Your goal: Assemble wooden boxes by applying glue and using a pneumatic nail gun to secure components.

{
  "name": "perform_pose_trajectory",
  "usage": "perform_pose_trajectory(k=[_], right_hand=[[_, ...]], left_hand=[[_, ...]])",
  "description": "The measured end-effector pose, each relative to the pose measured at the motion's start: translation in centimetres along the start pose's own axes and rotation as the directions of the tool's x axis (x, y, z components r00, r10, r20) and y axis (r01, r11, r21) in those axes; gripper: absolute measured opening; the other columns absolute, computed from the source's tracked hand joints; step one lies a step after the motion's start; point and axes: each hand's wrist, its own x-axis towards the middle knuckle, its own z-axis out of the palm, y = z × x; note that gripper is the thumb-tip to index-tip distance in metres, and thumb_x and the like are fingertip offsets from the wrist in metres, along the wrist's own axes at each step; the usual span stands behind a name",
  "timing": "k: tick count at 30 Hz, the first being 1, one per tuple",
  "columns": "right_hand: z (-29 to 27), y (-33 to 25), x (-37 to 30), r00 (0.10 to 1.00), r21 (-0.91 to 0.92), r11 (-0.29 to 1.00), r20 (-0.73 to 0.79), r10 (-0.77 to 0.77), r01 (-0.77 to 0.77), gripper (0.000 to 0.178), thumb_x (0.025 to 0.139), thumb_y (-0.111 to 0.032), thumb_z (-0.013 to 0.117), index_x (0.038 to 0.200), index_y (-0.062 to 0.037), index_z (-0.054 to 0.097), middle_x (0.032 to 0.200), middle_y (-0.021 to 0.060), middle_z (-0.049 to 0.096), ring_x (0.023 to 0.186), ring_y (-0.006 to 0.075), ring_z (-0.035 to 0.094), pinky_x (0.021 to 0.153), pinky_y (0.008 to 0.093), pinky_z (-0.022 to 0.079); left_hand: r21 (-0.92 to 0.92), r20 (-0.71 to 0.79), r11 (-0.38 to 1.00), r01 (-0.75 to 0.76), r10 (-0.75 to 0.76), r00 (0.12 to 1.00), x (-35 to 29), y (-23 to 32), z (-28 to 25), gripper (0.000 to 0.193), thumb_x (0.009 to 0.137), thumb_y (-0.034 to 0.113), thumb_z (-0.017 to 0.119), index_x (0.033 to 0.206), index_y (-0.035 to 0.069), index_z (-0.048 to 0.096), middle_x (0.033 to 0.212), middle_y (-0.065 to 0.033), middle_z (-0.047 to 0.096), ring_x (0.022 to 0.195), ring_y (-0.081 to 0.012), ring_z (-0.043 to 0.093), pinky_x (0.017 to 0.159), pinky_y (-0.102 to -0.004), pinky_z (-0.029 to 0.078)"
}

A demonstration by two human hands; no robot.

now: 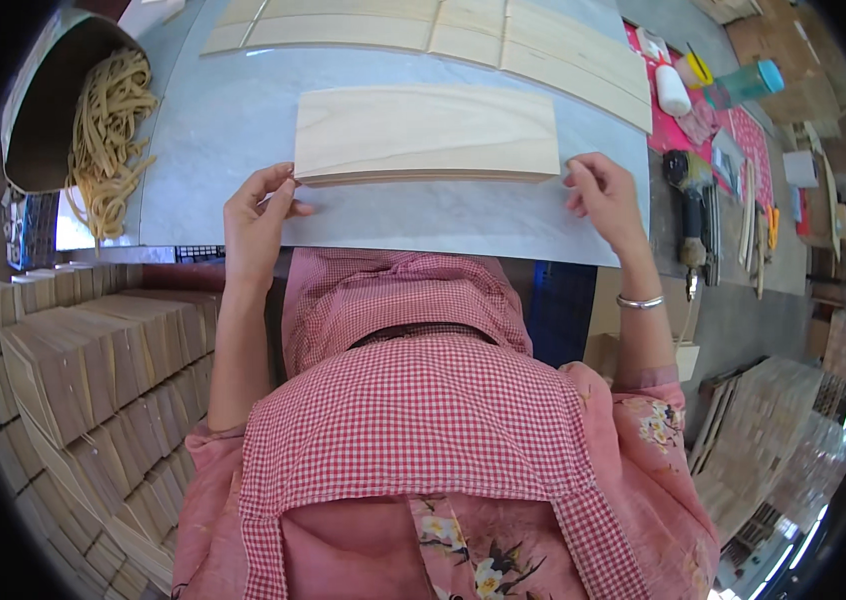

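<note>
A short stack of pale wooden boards (427, 132) lies on the table in front of me, its layered near edge facing my body. My left hand (261, 215) is at the stack's near left corner, with fingertips close to the edge; whether they touch it I cannot tell. Its thumb and fingers are loosely bent and apart. Beside the right end, my right hand (603, 195) hovers a little off the wood, with its fingers curved, apart and holding nothing. Farther back, longer pale wooden panels (363, 28) lie side by side across the table.
The grey marbled tabletop (213, 130) carries an open container (38, 120) of tan rubber bands (113, 130) at the left. To the right are a white bottle (672, 92), a teal-lidded bottle (743, 84) and a black-headed tool (689, 215). Wooden blocks (93, 370) are stacked at the lower left.
</note>
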Motion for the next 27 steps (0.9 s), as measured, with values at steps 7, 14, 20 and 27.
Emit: perform_pose_trajectory(k=[7, 14, 20, 27], right_hand=[[0.7, -0.4, 0.8, 0.961, 0.274, 0.943, 0.249, 0.118, -0.187, 0.014, 0.097, -0.011, 0.058, 0.097, 0.0002, 0.066, 0.078, 0.0072, 0.067, 0.054, 0.0095, 0.057, 0.044, 0.0215, 0.042], [-0.9, -1.0, 3.5, 0.862, 0.115, 0.961, 0.479, 0.166, -0.250, 0.011, 0.091, -0.011, 0.060, 0.085, -0.0030, 0.064, 0.069, 0.0070, 0.065, 0.048, 0.0104, 0.053, 0.041, 0.0210, 0.040], [-0.4, -0.7, 4.5, 0.842, -0.052, 0.983, 0.509, 0.177, -0.175, 0.009, 0.084, -0.008, 0.060, 0.083, -0.0022, 0.066, 0.067, 0.0056, 0.064, 0.050, 0.0120, 0.051, 0.046, 0.0235, 0.041], [0.2, 0.4, 4.7, 0.887, -0.131, 0.989, 0.462, -0.004, 0.073, 0.013, 0.079, -0.006, 0.060, 0.084, 0.0005, 0.070, 0.068, 0.0065, 0.066, 0.056, 0.0180, 0.054, 0.056, 0.0294, 0.045]], left_hand=[[-0.023, 0.203, 0.956, 0.292, -0.281, 0.938, 2.8, 1.0, -1.8, 0.016, 0.096, 0.006, 0.065, 0.109, -0.004, 0.068, 0.089, -0.0082, 0.069, 0.069, -0.0104, 0.064, 0.065, -0.0200, 0.051], [-0.010, 0.526, 0.877, 0.480, -0.403, 0.749, 7.0, 0.3, -4.2, 0.009, 0.095, 0.006, 0.066, 0.101, -0.001, 0.067, 0.084, -0.0071, 0.068, 0.066, -0.0091, 0.064, 0.058, -0.0161, 0.049], [0.035, 0.604, 0.851, 0.524, -0.436, 0.667, 8.7, 0.4, -4.1, 0.009, 0.093, 0.005, 0.067, 0.100, -0.001, 0.068, 0.078, -0.0063, 0.068, 0.061, -0.0090, 0.062, 0.054, -0.0146, 0.048], [0.184, 0.511, 0.874, 0.450, -0.476, 0.716, 8.4, 1.4, -2.4, 0.011, 0.089, -0.001, 0.065, 0.099, -0.003, 0.070, 0.075, -0.0081, 0.068, 0.056, -0.0090, 0.060, 0.052, -0.0169, 0.049]])
